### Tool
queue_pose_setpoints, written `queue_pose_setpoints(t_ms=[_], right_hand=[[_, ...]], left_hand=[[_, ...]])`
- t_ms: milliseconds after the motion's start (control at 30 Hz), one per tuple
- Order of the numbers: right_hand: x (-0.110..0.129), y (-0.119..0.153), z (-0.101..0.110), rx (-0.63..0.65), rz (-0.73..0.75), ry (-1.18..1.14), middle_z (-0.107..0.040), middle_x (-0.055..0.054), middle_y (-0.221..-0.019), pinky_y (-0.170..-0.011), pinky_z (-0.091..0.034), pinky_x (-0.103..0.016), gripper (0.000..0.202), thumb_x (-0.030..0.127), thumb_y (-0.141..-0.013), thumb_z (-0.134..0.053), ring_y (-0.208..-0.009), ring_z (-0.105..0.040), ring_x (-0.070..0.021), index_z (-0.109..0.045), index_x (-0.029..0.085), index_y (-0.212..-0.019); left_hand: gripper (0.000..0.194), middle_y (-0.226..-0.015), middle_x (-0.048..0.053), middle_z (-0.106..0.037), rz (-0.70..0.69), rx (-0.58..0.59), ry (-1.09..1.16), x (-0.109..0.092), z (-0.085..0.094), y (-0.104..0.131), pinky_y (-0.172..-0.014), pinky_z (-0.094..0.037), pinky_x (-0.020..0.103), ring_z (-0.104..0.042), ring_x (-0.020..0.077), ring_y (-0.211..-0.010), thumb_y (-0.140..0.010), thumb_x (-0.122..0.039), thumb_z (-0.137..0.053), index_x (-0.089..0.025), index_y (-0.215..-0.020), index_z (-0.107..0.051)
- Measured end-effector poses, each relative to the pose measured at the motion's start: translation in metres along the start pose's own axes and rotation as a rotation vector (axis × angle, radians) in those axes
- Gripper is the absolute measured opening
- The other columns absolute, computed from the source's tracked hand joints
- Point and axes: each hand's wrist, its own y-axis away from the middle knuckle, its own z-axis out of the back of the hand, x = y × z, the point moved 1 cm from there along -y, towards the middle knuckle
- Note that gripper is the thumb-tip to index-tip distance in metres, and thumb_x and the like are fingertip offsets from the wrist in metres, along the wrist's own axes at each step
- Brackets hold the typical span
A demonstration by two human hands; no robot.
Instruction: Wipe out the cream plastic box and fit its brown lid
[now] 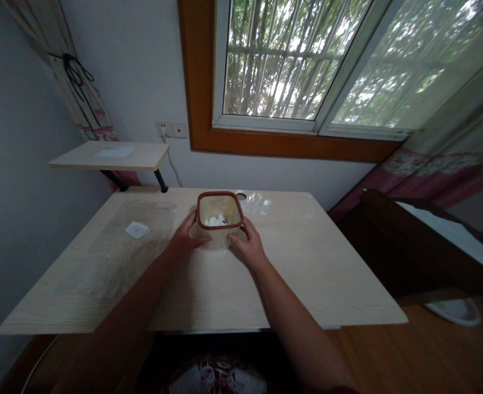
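Note:
A cream bin (217, 238) with a brown rim stands upright on the table, with crumpled white scraps (216, 220) inside it. My left hand (187, 236) wraps around its left side, the thumb across the front. On the right side my right hand (249, 242) grips it in the same way, thumb on the front wall. The fingers behind the bin are partly hidden. To the left, a small white packet or folded piece (137, 230) lies on a clear plastic sheet (114, 257).
The pale wooden table (307, 273) has a raised shelf (143, 157) at its back left, holding a white paper (115, 152). A cable hole (241, 196) sits behind the bin. A wall with sockets (171, 130) and a window rise behind; dark furniture (409, 251) stands to the right.

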Motion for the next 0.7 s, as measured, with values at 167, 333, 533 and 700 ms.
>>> queue_pose_setpoints(t_ms=[167,333,533,700], right_hand=[[0.008,0.0,0.001,-0.009,0.071,0.059,-0.058,-0.009,-0.141,-0.113,-0.038,-0.056,0.067,0.038,-0.075,-0.081,-0.13,-0.052,-0.0314,-0.056,0.029,-0.137],[0.009,0.001,-0.001,0.001,0.071,0.067,-0.057,-0.007,-0.142,-0.111,-0.042,-0.053,0.062,0.035,-0.078,-0.078,-0.132,-0.052,-0.0298,-0.058,0.03,-0.136],[0.003,0.002,-0.005,0.039,0.01,-0.021,-0.052,-0.008,-0.146,-0.1,-0.053,-0.047,0.067,0.031,-0.08,-0.075,-0.131,-0.052,-0.0284,-0.051,0.031,-0.142],[0.001,0.003,-0.006,0.046,-0.008,-0.033,-0.051,-0.007,-0.147,-0.099,-0.054,-0.047,0.068,0.028,-0.079,-0.073,-0.131,-0.052,-0.0284,-0.05,0.032,-0.143]], left_hand=[[0.096,-0.154,0.017,-0.04,-0.089,-0.023,-0.163,0.005,0.005,0.005,-0.117,-0.036,0.056,-0.038,0.0387,-0.143,-0.072,-0.045,-0.08,-0.021,-0.152,-0.034],[0.08,-0.15,0.018,-0.043,-0.227,-0.107,-0.282,0.009,0.003,0.006,-0.116,-0.038,0.057,-0.041,0.0374,-0.141,-0.078,-0.032,-0.075,-0.021,-0.148,-0.038],[0.069,-0.145,0.018,-0.049,-0.281,-0.142,-0.358,0.015,-0.001,0.007,-0.113,-0.042,0.056,-0.045,0.0343,-0.138,-0.082,-0.019,-0.065,-0.021,-0.146,-0.04],[0.077,-0.15,0.018,-0.045,-0.253,-0.116,-0.333,0.026,-0.002,0.008,-0.115,-0.04,0.057,-0.042,0.0348,-0.141,-0.081,-0.021,-0.068,-0.022,-0.15,-0.034]])
